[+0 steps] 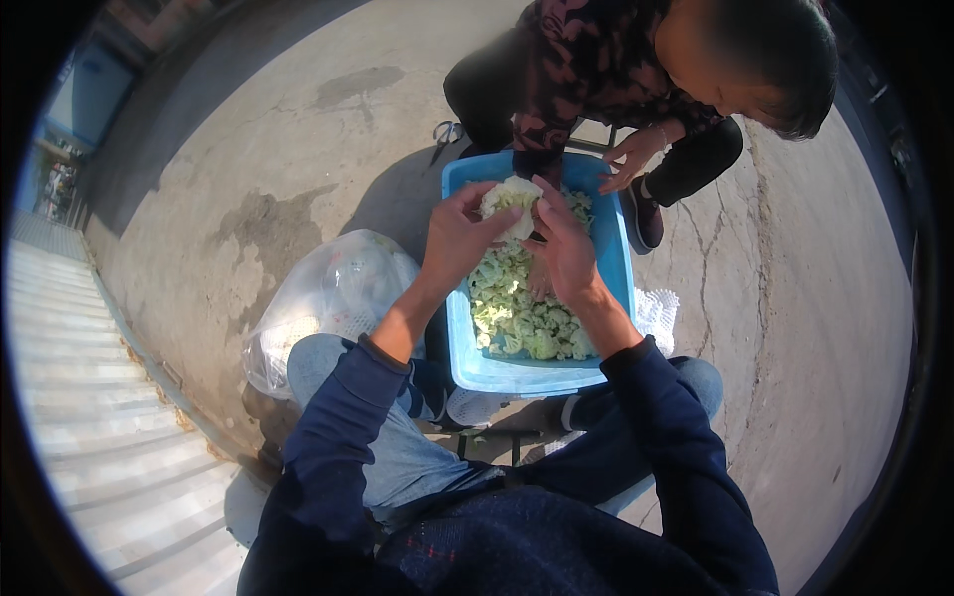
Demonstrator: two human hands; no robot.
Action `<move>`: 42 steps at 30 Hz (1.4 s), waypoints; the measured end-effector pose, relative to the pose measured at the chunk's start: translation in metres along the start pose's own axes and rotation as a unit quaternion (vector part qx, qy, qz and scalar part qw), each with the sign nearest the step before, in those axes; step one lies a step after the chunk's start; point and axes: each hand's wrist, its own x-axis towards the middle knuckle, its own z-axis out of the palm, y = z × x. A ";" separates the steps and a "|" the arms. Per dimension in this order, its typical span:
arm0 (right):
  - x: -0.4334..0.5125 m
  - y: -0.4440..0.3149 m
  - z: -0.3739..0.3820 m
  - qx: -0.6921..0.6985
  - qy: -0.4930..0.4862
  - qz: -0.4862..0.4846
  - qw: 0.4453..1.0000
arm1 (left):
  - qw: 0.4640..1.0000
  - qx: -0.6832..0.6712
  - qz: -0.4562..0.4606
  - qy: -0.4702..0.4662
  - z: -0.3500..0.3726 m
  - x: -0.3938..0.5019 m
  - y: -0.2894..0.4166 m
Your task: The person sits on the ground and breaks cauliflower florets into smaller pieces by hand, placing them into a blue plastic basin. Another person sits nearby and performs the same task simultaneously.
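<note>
A pale cauliflower piece [514,195] is held up over a blue plastic tub [616,276]. My left hand [463,232] grips it from the left, with the thumb across its front. From the right, the fingers of my right hand [566,249] rest along its edge and partly hide it. Below both hands, many small cauliflower florets [533,328] cover the tub's bottom. Another person's hand [539,277] reaches in among the florets, partly hidden behind my right hand.
A person [596,82] sits across the tub, their other hand [632,158] by its far right rim. Scissors [448,132] lie on the concrete ground [298,149]. To the left stands a filled clear plastic bag [335,287]. White netting [657,316] lies right of the tub.
</note>
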 end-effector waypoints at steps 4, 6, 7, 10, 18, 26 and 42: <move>0.001 -0.003 -0.004 -0.067 -0.026 -0.004 0.997 | 0.995 0.099 0.031 -0.001 -0.007 0.000 -0.007; 0.005 -0.001 -0.007 -0.045 -0.023 -0.003 0.999 | 0.998 0.054 0.007 -0.015 -0.004 -0.001 -0.002; 0.007 0.000 -0.008 -0.026 -0.010 -0.007 1.000 | 1.000 0.012 -0.008 -0.025 -0.004 -0.001 0.000; 0.007 0.001 -0.005 0.004 0.000 -0.020 1.000 | 0.996 -0.069 -0.029 -0.037 -0.009 0.001 0.001; -0.001 0.000 0.000 -0.077 0.040 -0.067 0.994 | 0.997 -0.046 -0.038 -0.040 -0.003 0.002 0.001; -0.002 0.004 -0.004 -0.181 0.033 -0.114 0.976 | 0.994 -0.008 -0.046 -0.102 -0.007 0.004 0.010; -0.013 -0.011 0.016 -0.148 0.135 -0.052 0.978 | 0.996 0.061 0.051 -0.040 0.003 0.002 -0.006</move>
